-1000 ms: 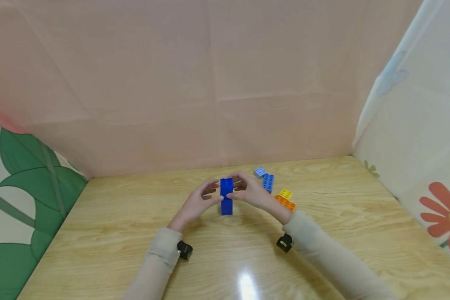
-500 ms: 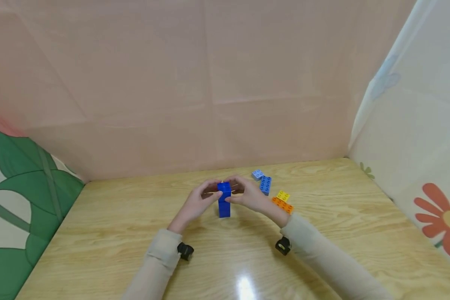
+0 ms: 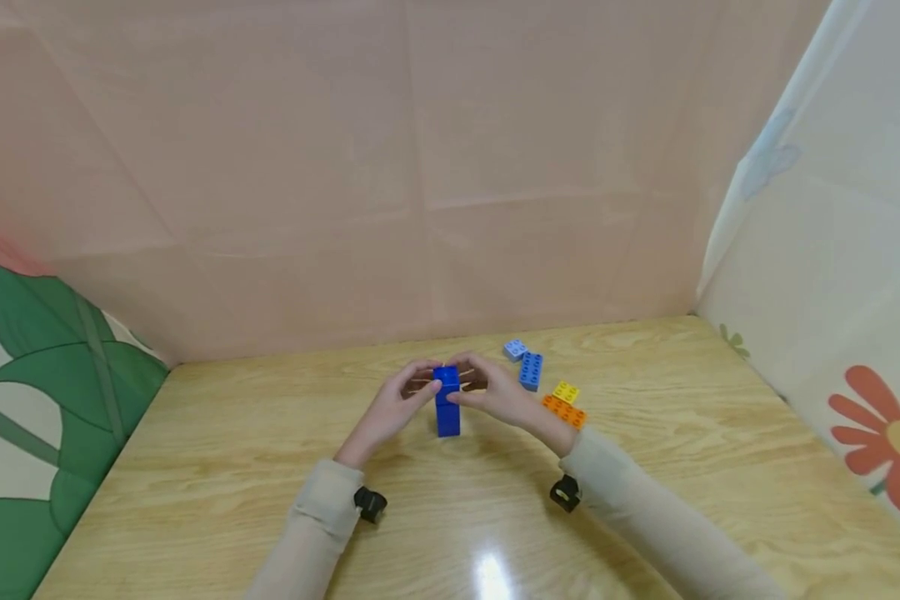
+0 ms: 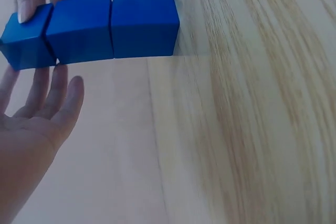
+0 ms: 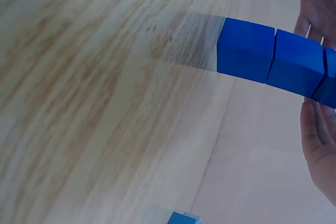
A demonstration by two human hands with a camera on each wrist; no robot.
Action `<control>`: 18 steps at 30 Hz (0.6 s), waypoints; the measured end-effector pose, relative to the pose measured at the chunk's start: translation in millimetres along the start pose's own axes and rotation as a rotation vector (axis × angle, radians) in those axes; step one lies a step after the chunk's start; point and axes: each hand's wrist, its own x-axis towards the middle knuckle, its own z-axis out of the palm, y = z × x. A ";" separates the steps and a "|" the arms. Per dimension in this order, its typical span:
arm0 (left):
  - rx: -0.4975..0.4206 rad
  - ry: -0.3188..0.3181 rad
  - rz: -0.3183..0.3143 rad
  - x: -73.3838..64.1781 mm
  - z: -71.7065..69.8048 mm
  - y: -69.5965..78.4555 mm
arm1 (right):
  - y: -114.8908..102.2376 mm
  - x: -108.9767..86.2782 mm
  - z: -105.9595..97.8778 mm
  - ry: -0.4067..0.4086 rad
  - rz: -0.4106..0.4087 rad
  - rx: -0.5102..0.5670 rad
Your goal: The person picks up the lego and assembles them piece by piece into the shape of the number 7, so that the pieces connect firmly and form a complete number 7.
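Three dark blue toy building bricks stand as an upright stack on the wooden table, the bottom brick plainest in the head view. My left hand and right hand hold the top brick from opposite sides, thumbs on the near side, other fingers reaching behind. Narrow seams show between the top, middle and bottom bricks in the left wrist view. In the right wrist view the frame edge cuts off the top brick, while the middle brick shows whole.
Right of the stack lie a light blue brick, a longer blue brick, a yellow brick and an orange brick. A draped cloth rises behind the table.
Both hands have closed in on the top of the stack. Its top brick, looking slightly offset half a second ago, now sits a little lower and straighter. The head view shifted slightly.
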 end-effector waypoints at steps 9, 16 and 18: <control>0.036 0.032 0.024 -3.6 4.1 12.6 | -3.6 0.1 -1.3 0.003 -0.013 -0.015; 0.056 0.054 0.035 0.2 7.7 2.9 | -1.6 0.4 -2.5 -0.034 -0.013 0.006; 0.055 0.057 0.040 0.8 7.8 2.9 | -0.9 0.8 -2.3 -0.033 -0.012 0.010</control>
